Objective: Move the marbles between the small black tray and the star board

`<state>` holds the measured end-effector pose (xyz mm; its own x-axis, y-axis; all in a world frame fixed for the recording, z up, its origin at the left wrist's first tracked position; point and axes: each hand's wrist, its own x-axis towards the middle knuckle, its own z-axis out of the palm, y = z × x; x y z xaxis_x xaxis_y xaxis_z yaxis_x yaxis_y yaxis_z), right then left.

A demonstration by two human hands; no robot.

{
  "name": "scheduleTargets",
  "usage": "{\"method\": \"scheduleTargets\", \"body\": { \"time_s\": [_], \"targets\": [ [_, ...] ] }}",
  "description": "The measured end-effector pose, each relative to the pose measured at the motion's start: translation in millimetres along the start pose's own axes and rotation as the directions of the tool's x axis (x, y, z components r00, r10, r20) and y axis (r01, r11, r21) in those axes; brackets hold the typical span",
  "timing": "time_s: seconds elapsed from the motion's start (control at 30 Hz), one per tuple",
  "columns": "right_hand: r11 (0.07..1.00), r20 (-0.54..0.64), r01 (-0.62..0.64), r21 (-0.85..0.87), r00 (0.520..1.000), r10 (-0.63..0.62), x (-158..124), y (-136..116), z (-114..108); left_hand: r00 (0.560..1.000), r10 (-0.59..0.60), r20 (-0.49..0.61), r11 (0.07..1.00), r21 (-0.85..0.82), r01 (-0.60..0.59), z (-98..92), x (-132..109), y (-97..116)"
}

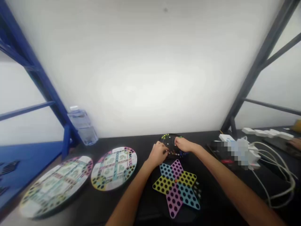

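**Left hand point(158, 153) and right hand point(184, 145) cupping a round black tray point(169, 142)**

From the head view, the left hand is curling half-closed over the tray's near edge, while the right is lying across it with fingers loosely spread. Whether either is gripping anything, I cannot tell. The smooth tray, dotted with small coloured beads point(166, 137), is sitting just beyond the perforated star-shaped Chinese checkers board point(175, 188). Two round printed game boards point(114, 168) are lying left of the star.

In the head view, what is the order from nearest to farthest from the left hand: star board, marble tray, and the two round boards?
1. Marble tray: under the left hand.
2. Star board: just below the hand, toward the person.
3. Nearer round board: to the left.
4. Farther round board: farthest left.
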<state>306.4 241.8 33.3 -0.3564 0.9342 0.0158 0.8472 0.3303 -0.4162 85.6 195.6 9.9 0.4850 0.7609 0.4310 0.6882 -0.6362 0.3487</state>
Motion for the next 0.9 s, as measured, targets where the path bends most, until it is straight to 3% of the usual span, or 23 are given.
{"method": "scheduleTargets", "body": {
  "time_s": [0.17, 0.47, 0.9],
  "targets": [
    [0.995, -0.034, 0.007, 0.098, 0.999, -0.003, -1, 5, 8, 1.000, -0.003, 0.003, 1.000, -0.003, 0.003, 1.3, 3, -3],
    [0.994, -0.038, -0.062, -0.092, 0.998, 0.058, 3, -4, 3, 1.000, -0.001, 0.006, 1.000, -0.009, 0.001, 0.9, 4, -6],
    [0.999, -0.003, -0.037, -0.020, 0.999, 0.037, 10, 3, 14, 0.998, -0.015, -0.059, 0.998, -0.065, 0.011, 3.2, 2, -7]
  ]
}}
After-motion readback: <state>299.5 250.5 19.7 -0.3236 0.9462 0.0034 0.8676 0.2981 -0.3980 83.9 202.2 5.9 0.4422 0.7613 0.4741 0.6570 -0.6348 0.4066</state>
